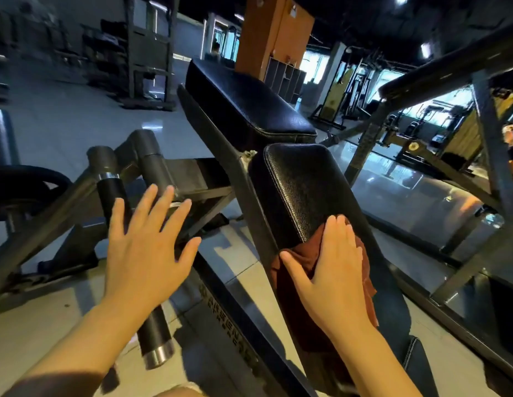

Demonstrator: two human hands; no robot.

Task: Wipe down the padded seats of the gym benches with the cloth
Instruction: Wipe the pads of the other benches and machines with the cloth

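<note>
1. The cloth (315,296), rust-red, lies under the right hand (332,265), pressed flat against the lower part of the black seat pad (304,190); it bunches out past the thumb and trails down below the wrist.
2. The right hand's fingers are straight and close together on top of the cloth, thumb spread toward the pad's left edge; it presses rather than clutches.
3. The left hand (146,250) hovers to the left of the cloth, fingers spread wide, holding nothing, above the grey frame (192,179).
4. Ahead of the right fingertips the pad runs bare up to its rounded top edge.
5. Beyond that edge sits a second pad (246,104), tilted upward.
6. Right of the hand the pad's side drops toward a glossy floor (415,202) and another bench's frame (490,156).
</note>
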